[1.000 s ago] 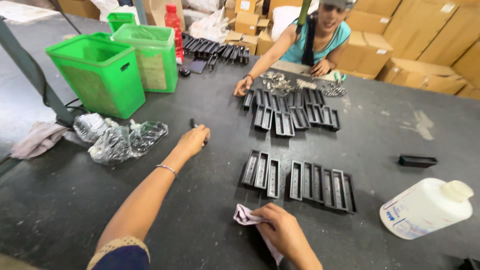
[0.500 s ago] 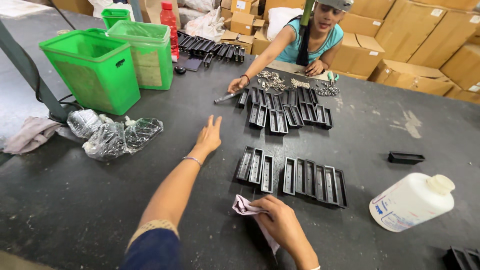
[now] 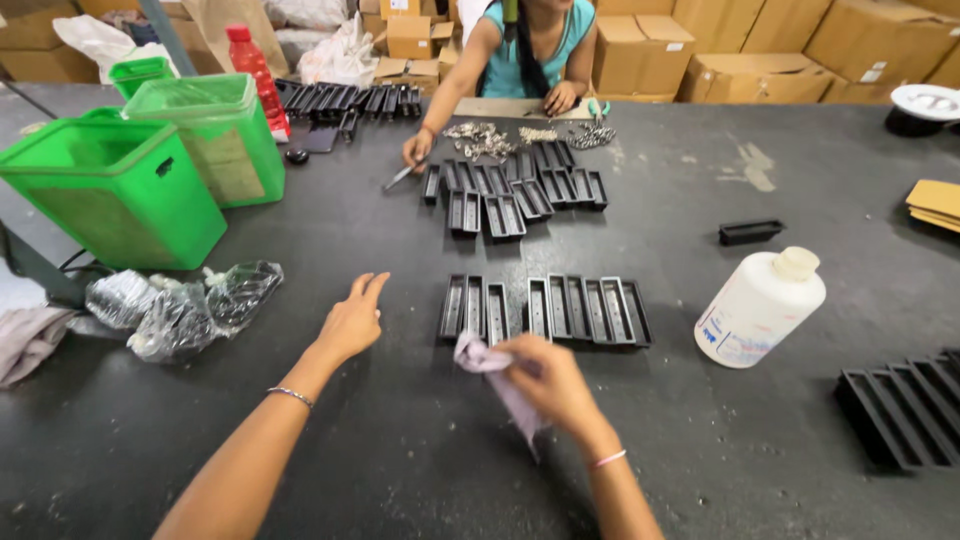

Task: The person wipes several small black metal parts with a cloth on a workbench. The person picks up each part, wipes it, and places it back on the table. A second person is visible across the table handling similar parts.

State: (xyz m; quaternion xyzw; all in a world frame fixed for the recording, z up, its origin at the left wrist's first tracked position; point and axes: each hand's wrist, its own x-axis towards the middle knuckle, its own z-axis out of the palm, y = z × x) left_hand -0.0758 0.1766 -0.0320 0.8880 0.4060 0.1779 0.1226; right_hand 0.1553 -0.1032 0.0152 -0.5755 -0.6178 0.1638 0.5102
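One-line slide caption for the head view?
Right hand grips a pale cloth beside a row of black trays, left hand open over the dark table.

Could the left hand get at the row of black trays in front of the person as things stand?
Probably yes. The left hand is open and holds nothing, hovering just left of the near trays, with only bare table between them. The right hand, holding a cloth, sits at their near edge but doesn't block the left end.

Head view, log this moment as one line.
left hand: open, over table | right hand: holding cloth | nearest: black trays
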